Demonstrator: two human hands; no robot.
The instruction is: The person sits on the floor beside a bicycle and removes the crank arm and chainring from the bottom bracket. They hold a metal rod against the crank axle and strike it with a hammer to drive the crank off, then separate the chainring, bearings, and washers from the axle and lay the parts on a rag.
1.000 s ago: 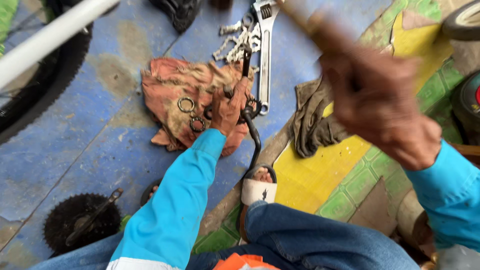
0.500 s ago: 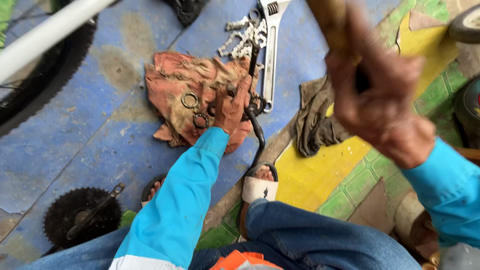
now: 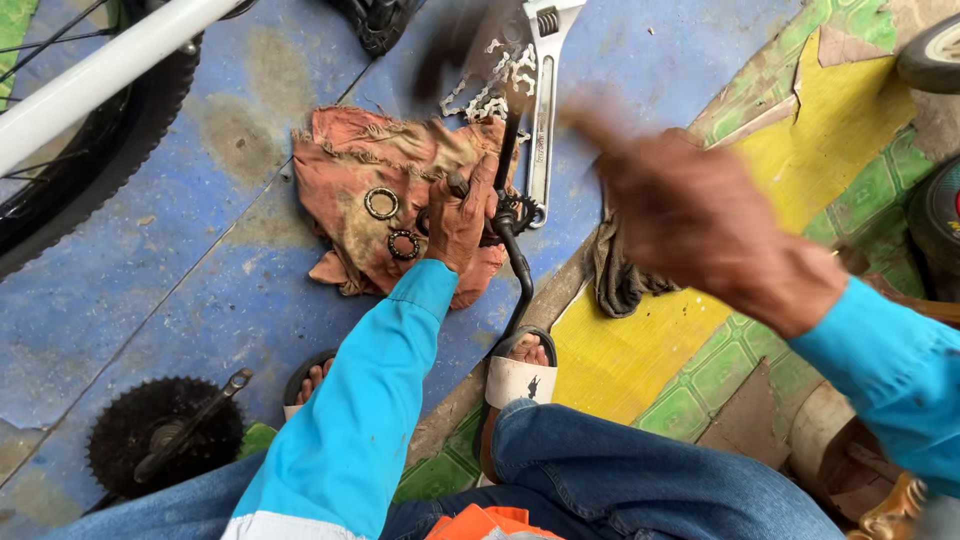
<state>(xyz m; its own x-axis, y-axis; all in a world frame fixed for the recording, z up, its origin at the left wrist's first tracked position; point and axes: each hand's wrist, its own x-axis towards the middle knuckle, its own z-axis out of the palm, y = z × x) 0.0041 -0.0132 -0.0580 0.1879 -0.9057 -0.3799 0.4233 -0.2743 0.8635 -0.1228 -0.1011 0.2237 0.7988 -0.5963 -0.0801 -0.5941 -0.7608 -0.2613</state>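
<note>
My left hand (image 3: 460, 215) presses down on an orange rag (image 3: 350, 160) and grips a black bent crank arm (image 3: 518, 270) near its toothed end. Two metal bearing rings (image 3: 381, 203) lie on the rag just left of that hand. My right hand (image 3: 700, 220) is raised to the right, blurred by motion, and closed on a wooden hammer handle (image 3: 585, 118). The handle's dark, blurred head (image 3: 450, 50) hangs above the rag's far edge.
An adjustable wrench (image 3: 545, 100) and a bicycle chain (image 3: 490, 90) lie beyond the rag. A grey cloth (image 3: 620, 270) sits to the right. A black chainring with crank (image 3: 160, 435) is at lower left, a bicycle tyre (image 3: 60, 200) and white frame tube (image 3: 100, 75) at upper left. My sandalled foot (image 3: 520, 375) is below.
My right hand has swung the hammer down and leftward from high at upper right toward the crank arm. My left hand stays on the crank arm over the rag.
</note>
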